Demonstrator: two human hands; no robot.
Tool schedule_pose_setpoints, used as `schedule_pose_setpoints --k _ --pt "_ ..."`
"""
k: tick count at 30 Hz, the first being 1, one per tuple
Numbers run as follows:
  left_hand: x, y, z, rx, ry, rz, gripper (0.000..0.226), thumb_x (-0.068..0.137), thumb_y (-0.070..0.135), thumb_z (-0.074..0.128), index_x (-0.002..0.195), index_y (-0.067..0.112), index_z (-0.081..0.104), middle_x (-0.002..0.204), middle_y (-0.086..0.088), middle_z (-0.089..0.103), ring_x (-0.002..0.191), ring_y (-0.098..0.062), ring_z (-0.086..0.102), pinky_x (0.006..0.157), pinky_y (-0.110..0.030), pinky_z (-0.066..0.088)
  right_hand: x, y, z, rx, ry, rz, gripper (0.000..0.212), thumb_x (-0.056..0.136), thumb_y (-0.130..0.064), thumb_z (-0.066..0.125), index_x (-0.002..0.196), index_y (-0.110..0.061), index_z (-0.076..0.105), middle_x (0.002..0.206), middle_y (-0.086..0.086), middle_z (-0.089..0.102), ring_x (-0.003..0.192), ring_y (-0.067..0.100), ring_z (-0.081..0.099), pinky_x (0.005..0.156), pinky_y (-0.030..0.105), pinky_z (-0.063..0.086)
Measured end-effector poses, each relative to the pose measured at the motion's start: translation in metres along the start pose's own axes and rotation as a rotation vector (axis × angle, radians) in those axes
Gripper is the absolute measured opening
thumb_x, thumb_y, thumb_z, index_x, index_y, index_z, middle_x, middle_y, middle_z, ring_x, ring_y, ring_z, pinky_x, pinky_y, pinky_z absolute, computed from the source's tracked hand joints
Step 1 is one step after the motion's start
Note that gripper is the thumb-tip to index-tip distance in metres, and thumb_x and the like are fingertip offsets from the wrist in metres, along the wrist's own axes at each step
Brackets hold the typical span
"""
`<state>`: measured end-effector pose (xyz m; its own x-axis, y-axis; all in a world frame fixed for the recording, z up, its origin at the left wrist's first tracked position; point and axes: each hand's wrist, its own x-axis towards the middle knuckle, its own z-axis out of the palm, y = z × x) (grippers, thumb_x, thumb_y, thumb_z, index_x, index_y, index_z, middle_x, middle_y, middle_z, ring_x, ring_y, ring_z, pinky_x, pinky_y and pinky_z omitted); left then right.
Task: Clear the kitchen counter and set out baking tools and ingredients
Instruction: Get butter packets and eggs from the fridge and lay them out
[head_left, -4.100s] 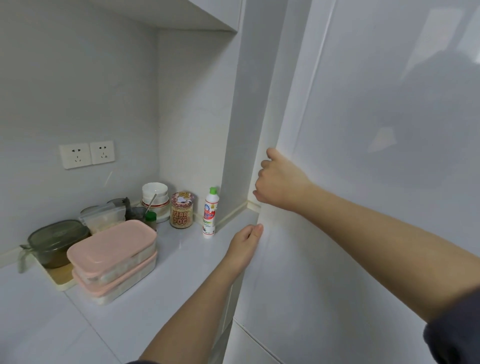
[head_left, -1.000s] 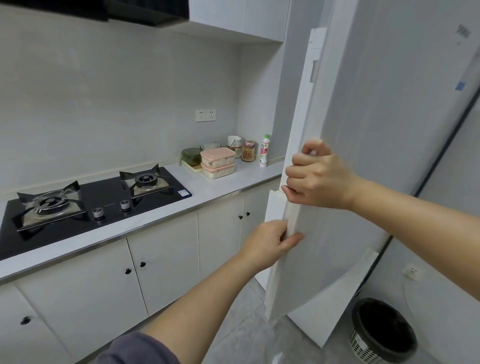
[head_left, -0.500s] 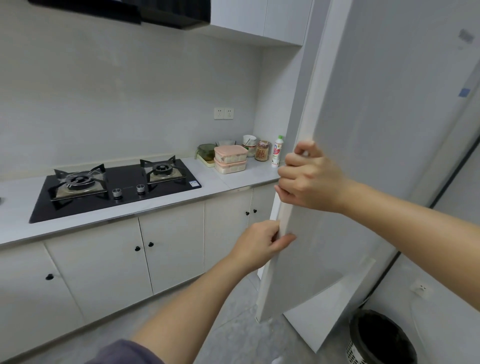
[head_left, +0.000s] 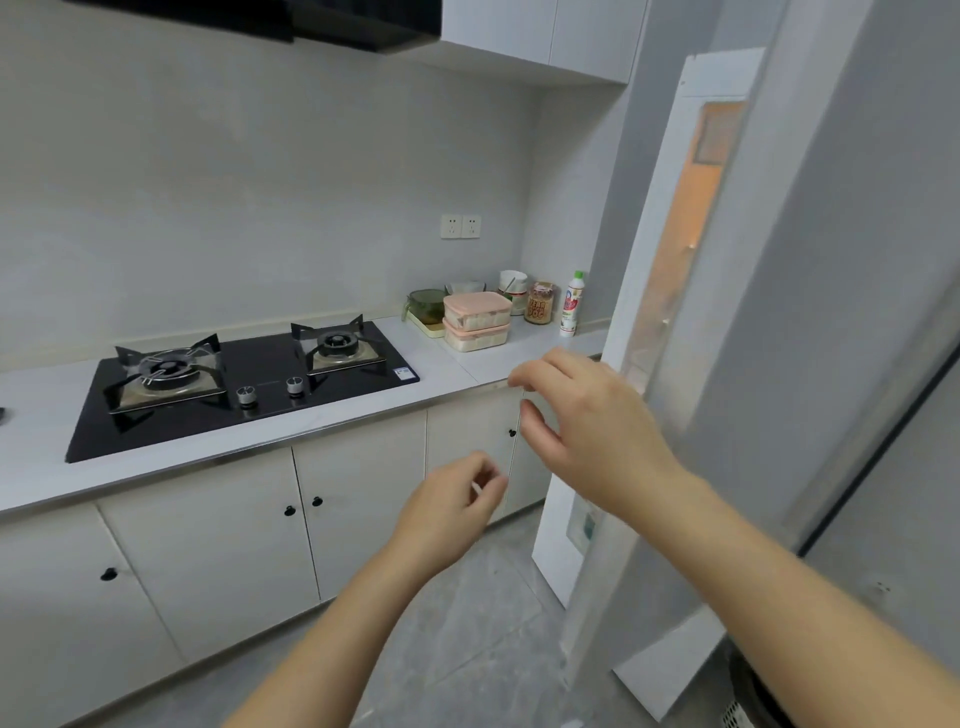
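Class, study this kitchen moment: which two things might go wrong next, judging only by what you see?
1. The tall white refrigerator door stands ajar with neither the left hand nor the right hand holding it; it may swing.
2. The slim white green-capped bottle stands on the pale grey counter near that door; a careless reach might topple it.

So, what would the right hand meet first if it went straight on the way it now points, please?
Probably the counter edge in front of the pink boxes; the right hand points clear of the fridge door, though depth is unclear.
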<state>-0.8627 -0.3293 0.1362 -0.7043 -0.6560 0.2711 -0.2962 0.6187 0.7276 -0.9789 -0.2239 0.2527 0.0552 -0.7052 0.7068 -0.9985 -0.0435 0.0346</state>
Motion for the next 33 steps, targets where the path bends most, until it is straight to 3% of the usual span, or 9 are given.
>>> schedule_pose_setpoints --k 5,7,10,12,15,21,25,33 --pt "0.034 -0.052 -0.051 -0.082 0.042 -0.029 0.011 0.090 0.034 0.051 0.081 0.030 0.054 0.078 0.010 0.065 0.073 -0.012 0.064 0.074 -0.042 0.052 0.033 -0.008 0.068 0.234 0.017 0.398 0.022 0.089 -0.015 0.054 0.109 -0.019 0.063 0.100 -0.007 0.063 0.090 0.008 0.057 0.080 0.030 0.049" --pt "0.048 -0.065 -0.070 -0.114 0.030 -0.026 0.009 0.089 0.037 0.051 0.081 0.032 0.054 0.078 0.010 0.066 0.075 -0.013 0.064 0.073 -0.042 0.053 0.045 -0.009 0.093 0.296 0.024 0.542 0.021 0.090 -0.017 0.055 0.108 -0.023 0.063 0.100 -0.010 0.063 0.091 0.006 0.057 0.080 0.028 0.049" --pt "0.074 -0.082 -0.097 -0.186 0.027 -0.019 0.012 0.083 0.044 0.048 0.081 0.035 0.056 0.078 0.013 0.066 0.077 -0.013 0.065 0.074 -0.043 0.054 0.063 -0.009 0.125 0.415 0.069 0.710 0.020 0.090 -0.015 0.055 0.104 -0.026 0.064 0.099 -0.013 0.065 0.090 0.002 0.057 0.075 0.014 0.043" --pt "0.091 -0.093 -0.109 -0.227 0.035 -0.001 0.011 0.088 0.035 0.052 0.078 0.032 0.057 0.078 0.013 0.066 0.077 -0.012 0.065 0.074 -0.044 0.054 0.073 -0.007 0.142 0.480 0.116 0.794 0.019 0.091 -0.014 0.056 0.103 -0.026 0.065 0.096 -0.015 0.066 0.088 -0.001 0.058 0.072 0.007 0.041" --pt "0.114 -0.102 -0.120 -0.258 0.051 0.020 0.014 0.091 0.022 0.054 0.078 0.028 0.058 0.078 0.009 0.066 0.077 -0.011 0.065 0.074 -0.042 0.054 0.086 0.001 0.164 0.537 0.167 0.861 0.018 0.092 -0.013 0.057 0.101 -0.025 0.066 0.092 -0.017 0.065 0.087 -0.001 0.059 0.072 0.004 0.041" --pt "0.186 -0.126 -0.118 -0.282 0.042 0.023 0.013 0.089 0.020 0.055 0.078 0.025 0.059 0.076 0.008 0.065 0.076 -0.011 0.064 0.074 -0.041 0.054 0.117 0.041 0.218 0.606 0.237 0.910 0.017 0.091 -0.013 0.059 0.097 -0.028 0.066 0.092 -0.016 0.067 0.087 -0.003 0.060 0.075 0.005 0.043" --pt "0.247 -0.142 -0.102 -0.288 0.016 0.033 0.012 0.090 0.020 0.056 0.080 0.026 0.060 0.078 0.008 0.066 0.078 -0.013 0.065 0.076 -0.042 0.055 0.134 0.088 0.260 0.655 0.280 0.949 0.014 0.091 -0.011 0.061 0.096 -0.023 0.067 0.091 -0.013 0.069 0.085 -0.001 0.061 0.076 0.006 0.044" --pt "0.372 -0.154 -0.056 -0.363 -0.026 0.027 0.017 0.090 0.014 0.057 0.079 0.026 0.061 0.080 0.009 0.065 0.078 -0.012 0.065 0.075 -0.041 0.056 0.167 0.199 0.309 0.622 0.269 1.003 0.018 0.089 -0.011 0.063 0.090 -0.028 0.066 0.088 -0.013 0.070 0.085 0.005 0.063 0.078 0.016 0.047"
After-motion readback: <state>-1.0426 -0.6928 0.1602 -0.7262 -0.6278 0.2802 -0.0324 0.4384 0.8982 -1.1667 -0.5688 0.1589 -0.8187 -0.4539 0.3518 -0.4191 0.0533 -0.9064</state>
